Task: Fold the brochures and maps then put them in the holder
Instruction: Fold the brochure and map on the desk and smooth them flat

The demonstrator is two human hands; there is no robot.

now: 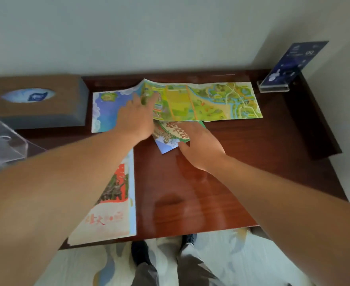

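Soft even daylight, glossy table (190, 193) glare, motion-blurred hands, wide-angle edge distortion

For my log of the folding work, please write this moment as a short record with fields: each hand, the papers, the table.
left hand: flat on the big green map, which lies spread open
right hand: on a small folded brochure, partly tucked under the map's near edge
red brochure: at the table's near edge, partly under the left arm
clear holder: far left
table: dark red wood
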